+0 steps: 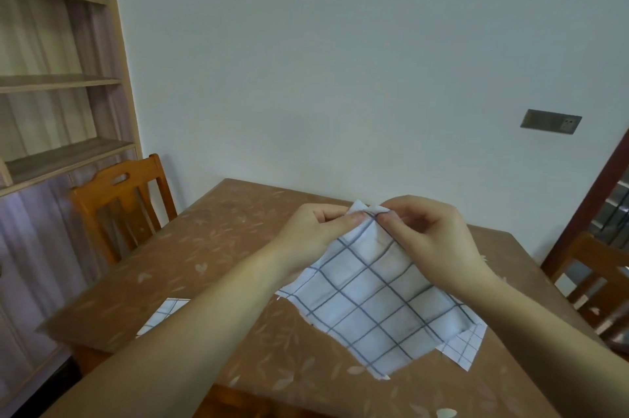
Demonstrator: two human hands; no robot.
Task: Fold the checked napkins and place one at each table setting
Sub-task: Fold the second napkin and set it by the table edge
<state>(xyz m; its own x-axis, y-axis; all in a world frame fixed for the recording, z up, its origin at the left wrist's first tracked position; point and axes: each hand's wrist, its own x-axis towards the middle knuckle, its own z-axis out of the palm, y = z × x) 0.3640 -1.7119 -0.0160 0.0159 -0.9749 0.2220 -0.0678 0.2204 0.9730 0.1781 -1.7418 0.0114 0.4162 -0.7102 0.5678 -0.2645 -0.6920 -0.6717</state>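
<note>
A white napkin with a dark grid (pixel 377 301) hangs from both my hands above the brown table (pixel 218 240), its lower part draped toward the table surface. My left hand (pixel 316 230) pinches its top edge at the left. Just beside it, my right hand (pixel 425 233) pinches the same top edge. A second checked napkin (pixel 466 349) peeks out from under the held one at the lower right. Another checked napkin (pixel 163 313) lies flat on the table's left side, partly hidden by my left forearm.
A wooden chair (pixel 122 203) stands at the table's left, another chair (pixel 599 278) at the right. An open shelf unit (pixel 58 83) fills the left wall. A dark door frame (pixel 585 203) rises at the right.
</note>
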